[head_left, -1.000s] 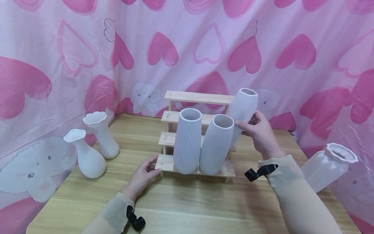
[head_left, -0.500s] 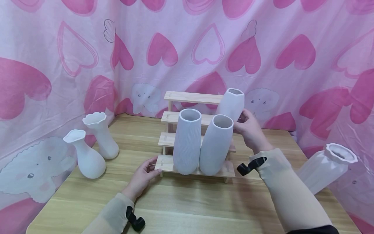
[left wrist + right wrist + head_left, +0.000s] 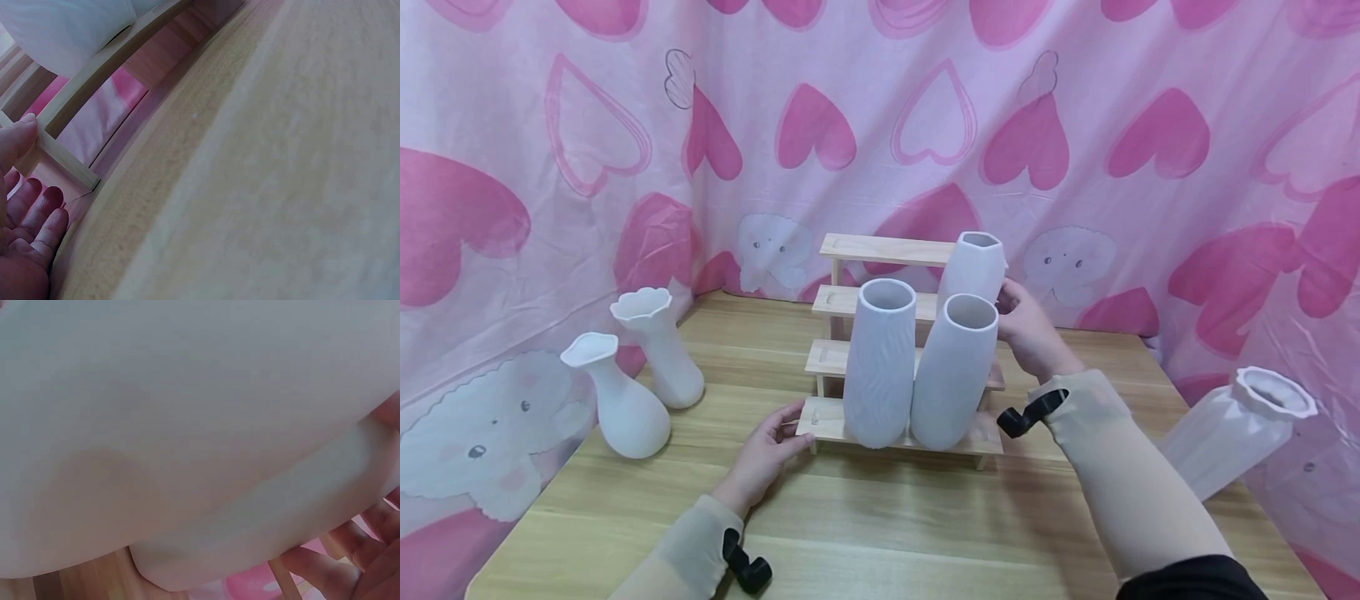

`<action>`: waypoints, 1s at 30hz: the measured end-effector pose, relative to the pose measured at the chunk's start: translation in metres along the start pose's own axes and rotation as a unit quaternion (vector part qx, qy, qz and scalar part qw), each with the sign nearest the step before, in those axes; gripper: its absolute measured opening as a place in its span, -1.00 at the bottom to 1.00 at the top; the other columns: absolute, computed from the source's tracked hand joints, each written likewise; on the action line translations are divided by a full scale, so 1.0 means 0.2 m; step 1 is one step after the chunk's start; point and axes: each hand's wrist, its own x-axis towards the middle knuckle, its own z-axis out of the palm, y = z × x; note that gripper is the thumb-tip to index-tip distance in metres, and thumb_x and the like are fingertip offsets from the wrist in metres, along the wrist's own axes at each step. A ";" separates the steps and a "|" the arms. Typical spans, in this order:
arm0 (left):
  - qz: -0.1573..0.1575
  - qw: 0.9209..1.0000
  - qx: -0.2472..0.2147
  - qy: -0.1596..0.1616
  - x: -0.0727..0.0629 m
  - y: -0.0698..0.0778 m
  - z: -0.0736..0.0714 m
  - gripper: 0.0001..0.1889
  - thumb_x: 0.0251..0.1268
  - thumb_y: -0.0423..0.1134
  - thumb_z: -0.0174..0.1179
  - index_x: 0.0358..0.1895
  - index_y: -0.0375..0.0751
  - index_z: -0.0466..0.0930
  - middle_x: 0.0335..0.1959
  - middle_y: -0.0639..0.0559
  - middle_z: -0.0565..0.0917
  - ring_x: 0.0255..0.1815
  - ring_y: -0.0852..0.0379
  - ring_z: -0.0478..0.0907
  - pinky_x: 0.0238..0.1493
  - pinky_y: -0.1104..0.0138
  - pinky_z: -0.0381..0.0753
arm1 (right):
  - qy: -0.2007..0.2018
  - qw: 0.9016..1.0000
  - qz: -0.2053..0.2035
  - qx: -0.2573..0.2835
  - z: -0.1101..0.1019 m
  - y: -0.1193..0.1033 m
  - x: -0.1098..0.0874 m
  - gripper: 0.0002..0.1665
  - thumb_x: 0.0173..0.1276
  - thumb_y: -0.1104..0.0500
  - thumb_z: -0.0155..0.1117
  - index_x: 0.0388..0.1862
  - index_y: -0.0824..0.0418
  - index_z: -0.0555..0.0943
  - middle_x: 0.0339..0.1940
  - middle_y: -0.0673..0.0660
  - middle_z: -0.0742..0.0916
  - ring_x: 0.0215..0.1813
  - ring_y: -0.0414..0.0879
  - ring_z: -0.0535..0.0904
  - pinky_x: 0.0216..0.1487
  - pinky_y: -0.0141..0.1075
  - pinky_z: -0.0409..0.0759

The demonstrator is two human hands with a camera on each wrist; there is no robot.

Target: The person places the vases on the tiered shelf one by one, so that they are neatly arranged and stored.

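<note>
A stepped wooden display stand [image 3: 825, 422] stands mid-table. My left hand [image 3: 765, 455] holds the left end of its lowest step; in the left wrist view the thumb [image 3: 19, 139] lies against the step's corner and the fingers curl loosely below. Two white vases stand on that step: a wavy-ridged vase [image 3: 880, 375] and, touching it, a smooth vase [image 3: 951, 383] leaning right. Behind them my right hand [image 3: 1033, 329] holds a white vase with an angular rim [image 3: 973, 271]. Its base is hidden by the smooth vase. White vase walls fill most of the right wrist view.
On the left of the table are a narrow-necked white vase [image 3: 632, 417] and a white vase with a scalloped rim [image 3: 673, 358]. A ruffled-neck vase [image 3: 1217, 433] is at the right, partly behind my right forearm. A pink heart-patterned curtain [image 3: 865, 100] surrounds the table [image 3: 865, 533].
My right hand has carried the angular-rimmed vase left, behind the smooth vase, and the vase has turned from tilted to nearly upright. My left hand has stayed at the stand's end.
</note>
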 end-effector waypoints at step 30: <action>-0.005 1.000 0.001 -0.003 0.00 0.01 0.00 -0.35 0.18 -0.30 0.33 0.37 -0.11 0.33 0.19 -0.13 0.50 0.14 -0.04 0.44 0.08 0.27 0.46 | -0.055 0.998 0.002 0.019 -0.03 0.04 0.03 -0.38 0.33 0.28 0.27 0.35 0.11 0.35 0.21 0.16 0.52 0.24 0.02 0.37 0.22 -0.04 0.31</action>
